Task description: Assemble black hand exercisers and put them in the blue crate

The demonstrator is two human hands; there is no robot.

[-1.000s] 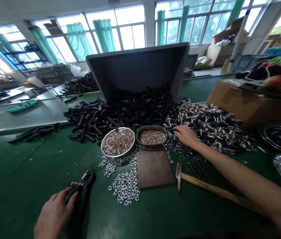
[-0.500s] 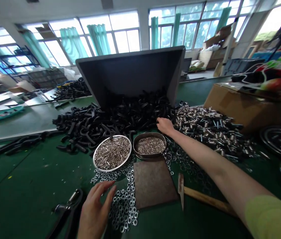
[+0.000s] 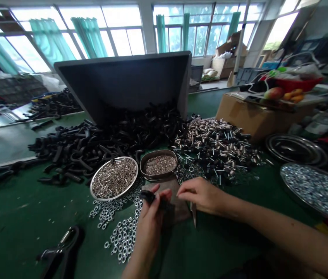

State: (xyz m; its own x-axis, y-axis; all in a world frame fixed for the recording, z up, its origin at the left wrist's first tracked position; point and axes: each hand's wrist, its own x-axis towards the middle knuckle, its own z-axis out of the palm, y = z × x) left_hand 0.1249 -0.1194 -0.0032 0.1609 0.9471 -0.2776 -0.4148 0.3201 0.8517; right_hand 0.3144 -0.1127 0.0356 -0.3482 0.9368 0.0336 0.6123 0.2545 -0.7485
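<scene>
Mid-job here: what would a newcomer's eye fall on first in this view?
A large dark bin at the back of the green bench spills black moulded parts forward. To its right lies a mound of silver tubes and dark pins; in front sits a round steel tray of tubes. At centre, the left hand holds a small black part near the right hand.

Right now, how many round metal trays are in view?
4: a tray of sleeves centre left, a pan of small parts beside it, a dark tray and a tray of nuts at right. More may be hidden.
</scene>
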